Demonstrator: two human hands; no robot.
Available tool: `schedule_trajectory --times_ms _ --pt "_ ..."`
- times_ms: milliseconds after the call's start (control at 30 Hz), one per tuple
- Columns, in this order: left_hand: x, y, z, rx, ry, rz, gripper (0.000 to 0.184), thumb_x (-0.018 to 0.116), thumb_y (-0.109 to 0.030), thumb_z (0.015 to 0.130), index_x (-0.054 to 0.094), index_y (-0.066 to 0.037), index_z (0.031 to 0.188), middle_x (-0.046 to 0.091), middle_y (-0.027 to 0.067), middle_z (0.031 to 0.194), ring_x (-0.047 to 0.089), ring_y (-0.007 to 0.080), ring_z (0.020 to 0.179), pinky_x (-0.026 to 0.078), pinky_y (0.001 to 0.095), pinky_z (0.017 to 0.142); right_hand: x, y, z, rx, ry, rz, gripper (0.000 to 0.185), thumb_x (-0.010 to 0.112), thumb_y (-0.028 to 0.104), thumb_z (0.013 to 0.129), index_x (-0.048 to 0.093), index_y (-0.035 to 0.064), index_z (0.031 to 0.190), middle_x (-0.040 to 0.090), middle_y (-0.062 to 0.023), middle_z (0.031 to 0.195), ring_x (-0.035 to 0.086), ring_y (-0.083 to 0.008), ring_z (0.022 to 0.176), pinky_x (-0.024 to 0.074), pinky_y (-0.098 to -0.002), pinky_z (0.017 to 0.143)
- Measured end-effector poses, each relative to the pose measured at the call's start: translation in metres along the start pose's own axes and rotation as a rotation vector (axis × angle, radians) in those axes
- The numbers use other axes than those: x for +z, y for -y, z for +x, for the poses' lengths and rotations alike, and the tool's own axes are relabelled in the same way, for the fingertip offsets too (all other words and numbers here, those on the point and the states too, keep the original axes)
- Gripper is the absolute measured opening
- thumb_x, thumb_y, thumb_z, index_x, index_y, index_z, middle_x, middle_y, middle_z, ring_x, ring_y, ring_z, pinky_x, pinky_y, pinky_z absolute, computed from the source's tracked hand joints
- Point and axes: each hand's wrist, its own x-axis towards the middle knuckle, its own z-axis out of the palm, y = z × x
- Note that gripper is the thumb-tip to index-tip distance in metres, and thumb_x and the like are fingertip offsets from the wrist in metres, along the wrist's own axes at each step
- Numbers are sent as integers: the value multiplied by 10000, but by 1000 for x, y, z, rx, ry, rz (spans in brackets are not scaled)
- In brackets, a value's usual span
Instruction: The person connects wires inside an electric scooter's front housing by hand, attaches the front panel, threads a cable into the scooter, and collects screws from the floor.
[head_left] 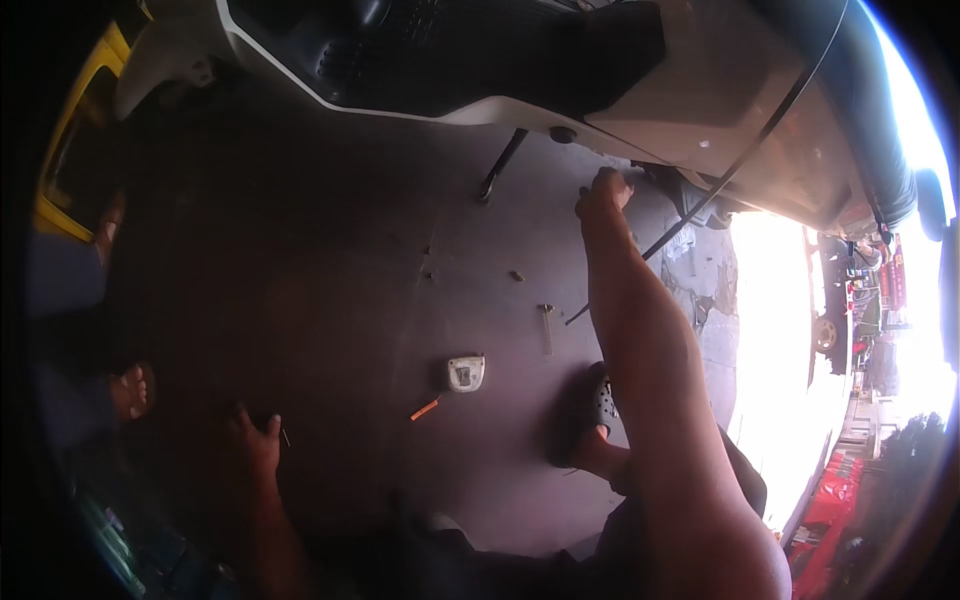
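Note:
My left hand (258, 435) is low over the dark floor at the lower left, thumb apart from the fingers; a thin dark piece (286, 437) lies close beside the thumb. My right arm reaches up to the lower edge of a scooter (740, 130). There my right hand (606, 190) is closed with bent fingers, and what they grip is too small to make out. On the floor between the hands are a white part (466, 374), an orange-handled piece (424, 409), a spring with a bolt (547, 328) and a small brass-coloured piece (517, 276).
A kickstand (503, 166) stands under the scooter. A long dark cable (735, 170) crosses the right side. A spotted shoe (603, 405) is beside my right arm. Another person's feet (130, 392) are at the left, near a yellow frame (62, 150).

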Motion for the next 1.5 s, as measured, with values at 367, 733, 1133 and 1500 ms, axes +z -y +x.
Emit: schedule_trajectory --times_ms 367,733,1133,1500 --pt "18 30 39 149 8 -13 948 811 -375 768 311 -18 1489 348 288 1500 333 435 1401 330 498 1143 -48 -175 -213 -722 1188 -1188 493 662 272 874 569 37 1298 608 -193 1286 645 -337 1107 526 -413 935" --pt "-115 -134 -103 508 55 366 532 622 -267 924 476 -60 1392 488 178 1437 427 383 1355 303 472 1168 -149 -168 -183 -925 1138 -1079 243 583 231 898 658 117 1099 639 -137 1090 606 -350 1050 488 -461 900" --pt "6 -125 -132 726 263 437 550 585 -349 939 475 -97 1415 404 151 1527 379 332 1413 303 420 1181 -259 -150 -111 -608 680 -1615 547 658 305 855 507 82 1331 499 -126 1361 468 -341 1265 406 -459 1044" --pt "-22 -106 -101 562 257 226 503 557 -301 960 492 -49 1389 449 177 1486 422 321 1384 339 413 1161 -272 -158 -148 -338 587 -1682 814 687 393 836 314 92 1494 216 -149 1589 168 -336 1482 326 -584 1091"
